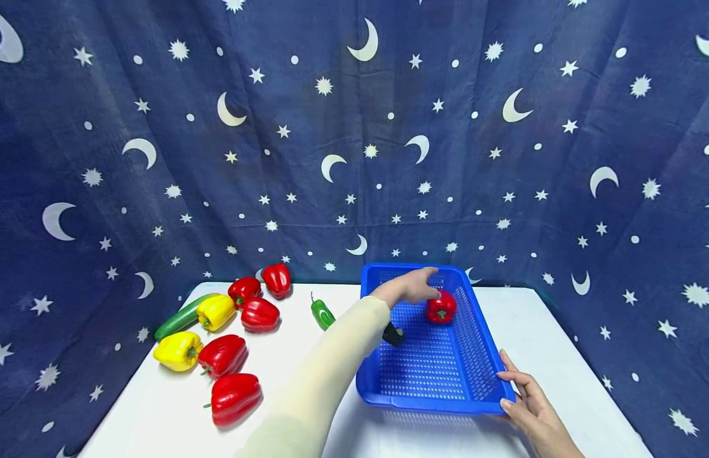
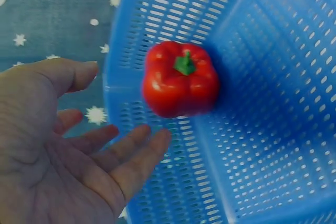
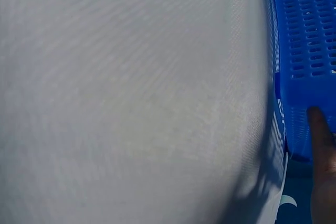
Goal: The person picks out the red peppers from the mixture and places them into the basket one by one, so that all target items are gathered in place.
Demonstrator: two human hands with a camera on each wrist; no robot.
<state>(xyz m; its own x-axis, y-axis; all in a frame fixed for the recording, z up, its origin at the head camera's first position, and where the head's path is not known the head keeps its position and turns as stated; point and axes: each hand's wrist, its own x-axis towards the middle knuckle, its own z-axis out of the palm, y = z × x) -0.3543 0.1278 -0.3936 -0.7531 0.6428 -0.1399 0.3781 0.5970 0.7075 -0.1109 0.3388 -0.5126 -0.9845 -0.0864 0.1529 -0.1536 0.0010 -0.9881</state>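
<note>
Over the far part of a blue plastic basket (image 1: 423,388), my left hand (image 1: 413,286) reaches in beside a red bell pepper (image 1: 442,308). In the left wrist view the fingers of the left hand (image 2: 79,150) are spread and loosely bent, with a gap between them and the red bell pepper (image 2: 181,90). That pepper sits against the basket wall with its green stem showing. My right hand (image 1: 534,407) grips the near right corner of the basket, thumb and fingers at the rim. Only part of the right hand (image 3: 323,156) shows in the right wrist view.
On the left of the white table (image 1: 297,356) lie several red bell peppers (image 1: 235,397), two yellow bell peppers (image 1: 178,351) and a cucumber (image 1: 182,316). A green chili pepper (image 1: 322,314) lies left of the basket. A dark blue star-and-moon curtain (image 1: 308,191) surrounds the table.
</note>
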